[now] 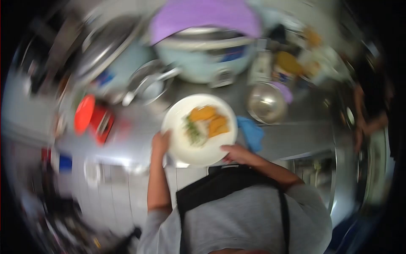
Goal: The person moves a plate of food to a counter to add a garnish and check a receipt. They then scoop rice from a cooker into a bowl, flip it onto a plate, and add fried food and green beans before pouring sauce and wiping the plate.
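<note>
Both hands hold a round white plate (175,142) in front of my body, at the front edge of the steel counter. My left hand (161,144) grips its left rim, fingers partly hidden beneath. At the lower right rim, my right hand (236,153) is closed on the plate. Orange-yellow pieces of food (210,119) lie on the upper right of the plate, beside chopped greens (193,132) and something pale. A blue cloth (251,133) sits on the counter just right of the plate. The view is blurred.
Behind the plate stands a large rice cooker (203,63) under a purple cloth (205,17). A metal bowl (267,103) is to the right, a red kitchen scale (95,118) to the left. A pot with ladles (152,86) stands behind. Another person's arm (372,123) shows at far right.
</note>
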`<state>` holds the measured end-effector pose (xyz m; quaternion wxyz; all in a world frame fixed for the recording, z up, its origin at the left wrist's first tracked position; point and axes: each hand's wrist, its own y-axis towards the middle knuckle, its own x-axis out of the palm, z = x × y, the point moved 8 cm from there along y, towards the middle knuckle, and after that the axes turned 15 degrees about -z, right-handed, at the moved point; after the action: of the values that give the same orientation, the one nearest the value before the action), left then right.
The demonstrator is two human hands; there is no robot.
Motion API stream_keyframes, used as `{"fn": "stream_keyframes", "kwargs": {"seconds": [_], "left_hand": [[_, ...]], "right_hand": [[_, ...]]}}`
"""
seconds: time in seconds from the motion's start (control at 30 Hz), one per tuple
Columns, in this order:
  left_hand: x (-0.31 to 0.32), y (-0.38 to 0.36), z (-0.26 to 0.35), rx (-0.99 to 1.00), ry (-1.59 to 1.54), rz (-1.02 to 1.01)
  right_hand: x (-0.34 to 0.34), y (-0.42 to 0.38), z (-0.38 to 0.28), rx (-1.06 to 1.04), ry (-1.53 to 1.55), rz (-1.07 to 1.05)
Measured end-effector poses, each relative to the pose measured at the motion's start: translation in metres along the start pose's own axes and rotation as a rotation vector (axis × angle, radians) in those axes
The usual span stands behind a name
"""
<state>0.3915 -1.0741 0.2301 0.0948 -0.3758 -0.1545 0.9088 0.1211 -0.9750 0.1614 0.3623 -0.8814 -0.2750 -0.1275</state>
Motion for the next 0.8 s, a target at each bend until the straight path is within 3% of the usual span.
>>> {"fn": "stream_keyframes", "kwargs": {"seconds": [0.1,0.13,0.2,0.33,0.43,0.67,0.8], "left_hand": [[0.002,-0.004,-0.012,0.082,0.038,0.001],[0.003,-0.022,0.001,0.052,-0.307,-0.035],[-0.006,-0.042,0.026,0.082,-0.335,-0.094],[-0.015,-0.071,0.107,0.265,-0.375,-0.047],[0.005,-0.076,0.168,0.437,-0.355,0.047],[0.15,-0.074,0.329,0.812,-0.517,-0.478],[0.259,-0.068,0.382,0.717,-0.585,-0.545]], "right_hand": [[0.009,-0.019,-0.013,-0.054,0.036,-0.037],[0.012,-0.03,-0.018,-0.049,-0.017,-0.046],[0.021,-0.063,-0.037,-0.145,-0.041,-0.069],[0.005,-0.124,-0.057,-0.253,-0.039,-0.049],[-0.037,-0.169,-0.047,-0.343,0.174,0.083],[-0.162,-0.324,-0.022,-0.663,0.382,0.259],[-0.263,-0.426,-0.016,-0.739,0.351,0.452]]}}
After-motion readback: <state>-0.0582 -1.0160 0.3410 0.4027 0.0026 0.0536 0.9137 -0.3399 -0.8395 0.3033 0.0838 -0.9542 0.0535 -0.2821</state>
